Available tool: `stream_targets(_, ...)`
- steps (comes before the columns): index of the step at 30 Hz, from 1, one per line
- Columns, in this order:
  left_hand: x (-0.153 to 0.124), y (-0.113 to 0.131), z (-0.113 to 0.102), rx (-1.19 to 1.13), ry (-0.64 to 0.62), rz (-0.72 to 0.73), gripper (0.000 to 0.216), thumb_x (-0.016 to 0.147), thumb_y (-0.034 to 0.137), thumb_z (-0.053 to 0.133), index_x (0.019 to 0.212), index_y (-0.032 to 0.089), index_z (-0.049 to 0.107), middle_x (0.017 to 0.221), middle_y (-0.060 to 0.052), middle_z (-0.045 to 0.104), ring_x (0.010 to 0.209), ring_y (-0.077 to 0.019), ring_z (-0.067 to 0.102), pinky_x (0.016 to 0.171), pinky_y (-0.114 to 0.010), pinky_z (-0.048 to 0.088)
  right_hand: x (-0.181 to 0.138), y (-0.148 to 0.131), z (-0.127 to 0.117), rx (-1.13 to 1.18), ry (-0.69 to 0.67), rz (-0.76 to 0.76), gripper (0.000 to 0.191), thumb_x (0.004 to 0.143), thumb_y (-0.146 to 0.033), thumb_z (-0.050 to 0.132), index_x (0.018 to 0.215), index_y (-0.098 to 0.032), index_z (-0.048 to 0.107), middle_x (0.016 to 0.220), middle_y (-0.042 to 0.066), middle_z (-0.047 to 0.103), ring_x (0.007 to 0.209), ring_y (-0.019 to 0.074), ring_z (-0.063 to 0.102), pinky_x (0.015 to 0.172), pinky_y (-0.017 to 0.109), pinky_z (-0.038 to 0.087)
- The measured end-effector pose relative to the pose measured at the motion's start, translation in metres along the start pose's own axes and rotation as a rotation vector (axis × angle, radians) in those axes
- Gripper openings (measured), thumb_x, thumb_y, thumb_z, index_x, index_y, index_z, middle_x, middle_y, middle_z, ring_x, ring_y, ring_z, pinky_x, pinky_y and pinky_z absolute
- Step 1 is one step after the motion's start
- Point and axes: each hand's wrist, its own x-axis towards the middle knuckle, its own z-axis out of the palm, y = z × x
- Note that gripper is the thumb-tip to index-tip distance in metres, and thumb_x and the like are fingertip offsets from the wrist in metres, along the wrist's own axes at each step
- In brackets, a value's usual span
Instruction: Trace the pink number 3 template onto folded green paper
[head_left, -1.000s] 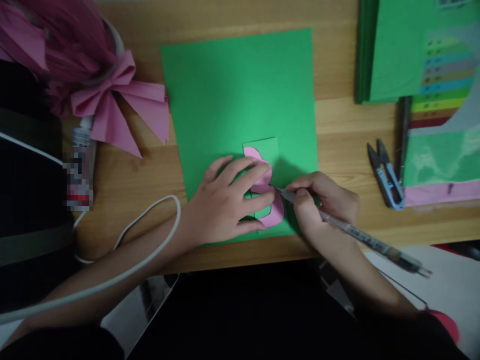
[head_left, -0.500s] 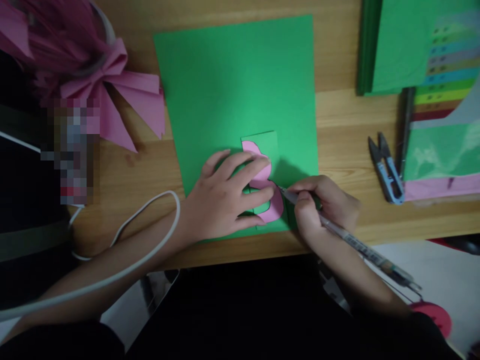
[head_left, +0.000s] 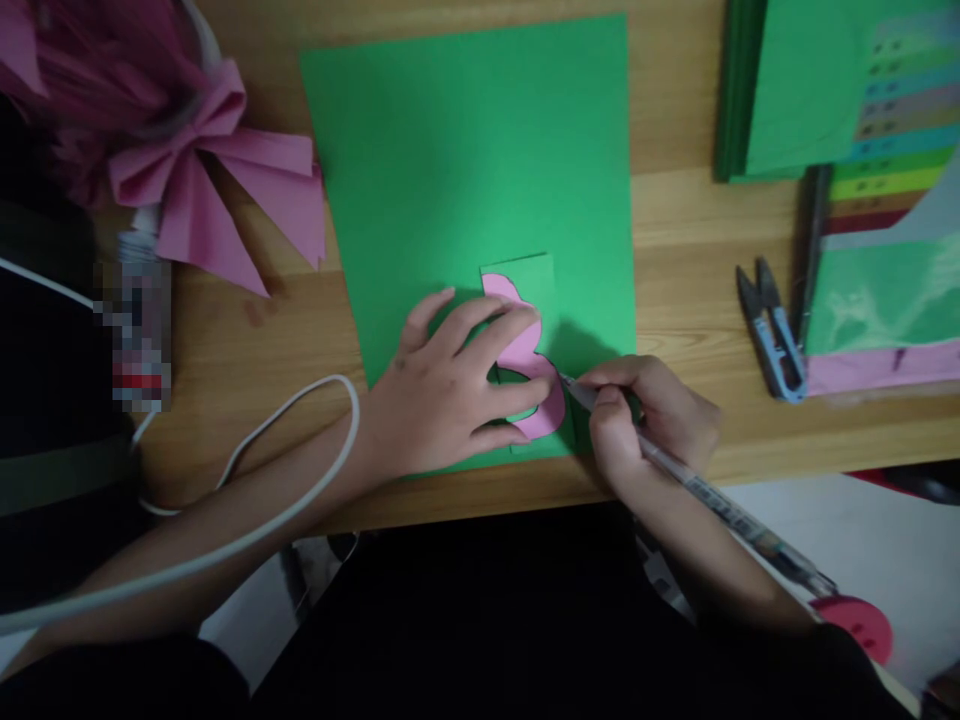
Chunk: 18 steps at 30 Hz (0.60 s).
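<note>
My left hand (head_left: 469, 385) lies spread over a curvy pink paper cutout (head_left: 517, 350), its fingers pressing it down. Beneath the cutout is a small green paper piece (head_left: 538, 280), which rests on a large green sheet (head_left: 465, 150). In my right hand (head_left: 652, 410) is a pen (head_left: 720, 500), gripped near its point. The pen tip touches the right edge of the cutout's lower lobe, where a dark line follows the outline. Part of the cutout is hidden under my left fingers.
Blue-handled thread snips (head_left: 772, 335) lie on the wooden table (head_left: 682, 300) at right, beside stacked green paper (head_left: 802, 90) and a plastic packet (head_left: 892, 295). A pink bow (head_left: 217, 160) sits at upper left. A white cable (head_left: 341, 450) loops over my left forearm.
The pen tip has shifted very slightly along the cutout's right edge. The whole view has moved a little, so things sit slightly higher. My left hand keeps its place on the cutout.
</note>
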Motion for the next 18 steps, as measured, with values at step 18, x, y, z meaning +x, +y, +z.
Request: stream_targets(18, 0.0016, 0.0014, -0.0023, 0.020, -0.009, -0.013, 0.027, 0.082, 0.051, 0.070, 0.102, 0.033, 0.071, 0.140, -0.009, 0.055, 0.129, -0.0333, 0.050, 0.107, -0.061, 0.032, -0.0081, -0.0001, -0.0017, -0.040, 0.013, -0.033, 0.017, 0.080, -0.011, 0.050, 0.079, -0.023, 0.063, 0.067, -0.003, 0.069, 0.053, 0.0125, 0.063, 0.050, 0.024, 0.050)
